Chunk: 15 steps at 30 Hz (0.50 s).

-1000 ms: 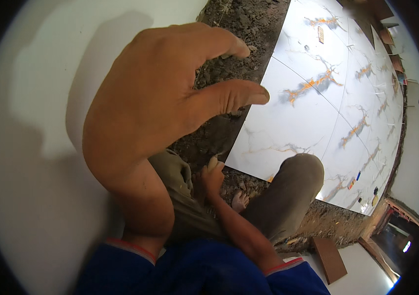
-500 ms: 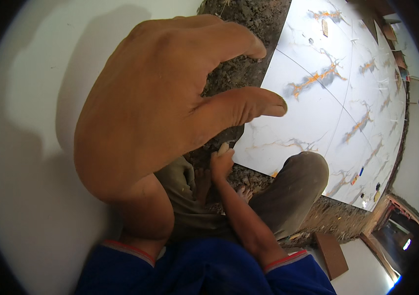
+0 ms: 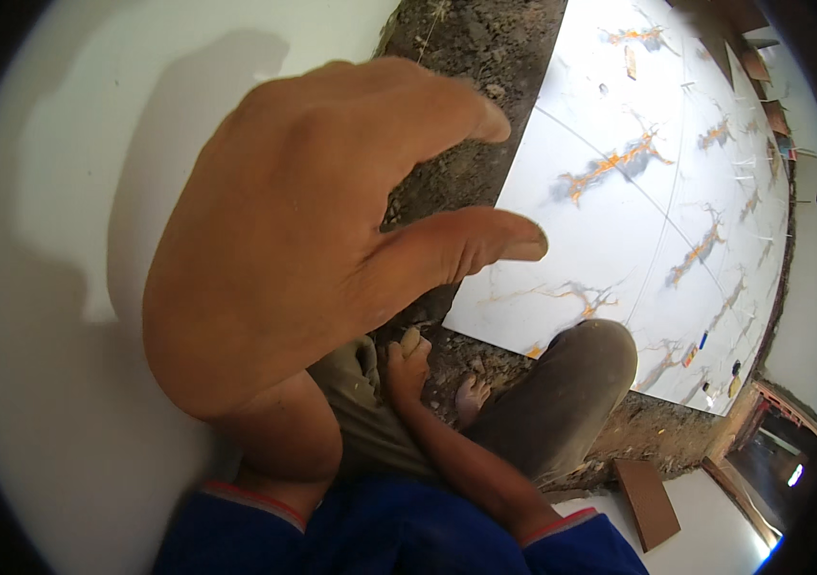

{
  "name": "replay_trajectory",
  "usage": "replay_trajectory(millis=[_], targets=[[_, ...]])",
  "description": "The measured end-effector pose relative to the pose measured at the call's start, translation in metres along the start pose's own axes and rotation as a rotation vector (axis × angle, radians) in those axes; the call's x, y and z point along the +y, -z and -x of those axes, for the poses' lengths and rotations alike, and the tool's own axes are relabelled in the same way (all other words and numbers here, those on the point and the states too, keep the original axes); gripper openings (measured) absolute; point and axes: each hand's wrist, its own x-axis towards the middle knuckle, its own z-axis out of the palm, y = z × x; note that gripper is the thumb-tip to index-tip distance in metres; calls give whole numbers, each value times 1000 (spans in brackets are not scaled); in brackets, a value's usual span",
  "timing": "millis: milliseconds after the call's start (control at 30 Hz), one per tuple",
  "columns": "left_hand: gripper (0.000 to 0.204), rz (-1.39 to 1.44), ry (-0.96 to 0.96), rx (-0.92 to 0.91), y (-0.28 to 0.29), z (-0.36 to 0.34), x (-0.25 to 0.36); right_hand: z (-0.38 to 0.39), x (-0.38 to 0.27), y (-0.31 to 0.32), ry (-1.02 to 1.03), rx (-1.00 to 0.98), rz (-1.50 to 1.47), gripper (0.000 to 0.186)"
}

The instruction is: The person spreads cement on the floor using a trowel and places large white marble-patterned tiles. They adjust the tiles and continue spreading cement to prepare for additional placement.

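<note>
Nearest to the cam was the L hand (image 3: 284,220), very big in view. It was loose, w/ thumb and index finger bent and well apart, and no grip was seen btw. them; the other fingers were mostly hidden behind the back of the hand. Whether it touched the white wall (image 3: 54,211) on the L side, I could not tell. A soft shadow (image 3: 183,125) lay on this wall.

Below, the blue shirt (image 3: 408,527) w/ red-edged sleeves was cut off by the lower edge. The olive-brown trousers (image 3: 581,393) showed one bent knee on the R side; the other leg was partly covered by the L forearm.

Deeper, btw. the legs, the R hand (image 3: 407,376) was closed around a pale, handle-like object (image 3: 411,340). Only its rounded top came out of the fist; the rest was hidden, so its exact kind was unclear. Just beside, a bare foot (image 3: 471,395) was partly visible, close to the R forearm.

The dark soil strip (image 3: 461,177) ran btw. wall and tiles, partly covered by the L hand. The white marble-look tiles (image 3: 562,259), w/ orange and grey veins, lay R of the soil; the bent knee hid a bit of their near edge. A small blue item (image 3: 703,339) and an orange-and-white piece (image 3: 689,356) lay on them, too small to ID. A brown rectangular board (image 3: 646,503) was at lower R.

Farthest, the opposite wall (image 3: 806,287) was bent by the lens and cut by the black rim.
</note>
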Motion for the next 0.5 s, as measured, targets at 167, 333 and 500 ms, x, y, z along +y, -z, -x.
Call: replay_trajectory(millis=[167, 333, 500], targets=[[52, -142, 43, -31, 7, 6, 1, -42, -57, 22, 346, 185, -132, 58], [50, -162, 49, -17, 8, 11, 6, -146, -64, 10, 502, 319, -65, 55], [49, -127, 47, 1, 6, 11, 5, -177, -79, -16, 185, 194, -296, 56]])
